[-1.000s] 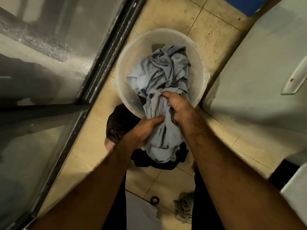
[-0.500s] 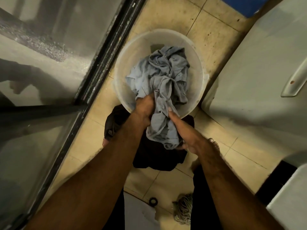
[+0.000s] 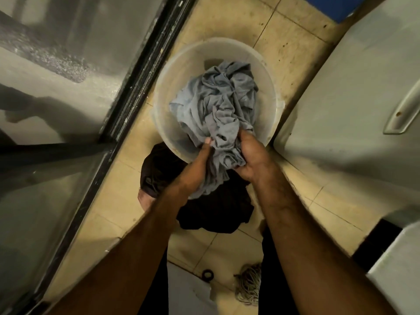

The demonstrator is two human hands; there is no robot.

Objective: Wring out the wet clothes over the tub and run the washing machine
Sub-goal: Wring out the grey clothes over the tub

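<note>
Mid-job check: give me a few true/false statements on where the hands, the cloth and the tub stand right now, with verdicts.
1. The left hand and the right hand both grip the grey cloth. True.
2. The white tub is empty. False: most of the grey cloth is heaped inside it.
3. A dark garment lies below the hands, at the tub's near side. True.
4. The hands hold the cloth at the tub's far rim. False: they hold it at the near rim.
5. A mop head lies on the floor tiles, nearer the person than the tub. True.
</note>
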